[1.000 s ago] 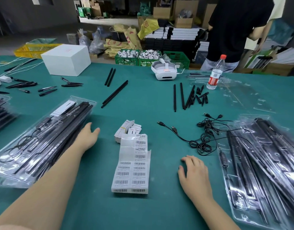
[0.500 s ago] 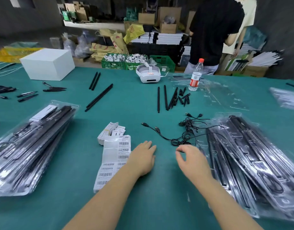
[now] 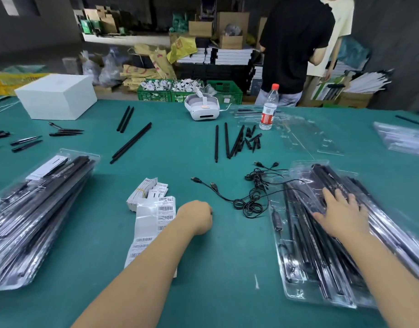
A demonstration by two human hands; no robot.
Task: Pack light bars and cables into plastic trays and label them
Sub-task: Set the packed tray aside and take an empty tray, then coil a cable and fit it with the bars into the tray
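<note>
Hands: left hand (image 3: 196, 216) is curling into a loose fist on the table (image 3: 227, 268), gripping nothing visible; right hand (image 3: 343, 215) is lying flat, fingers spread.
Trays: right hand is pressing the stacked trays (image 3: 322, 245) at the table's right edge.
Cables: cables (image 3: 253, 192) are lying mid-table.
Labels: barcode labels (image 3: 154, 223) are sitting just beside the left hand.

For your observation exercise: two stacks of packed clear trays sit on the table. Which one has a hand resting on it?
The stack of trays on the right: the right hand lies flat on it. The left stack is untouched.
</note>
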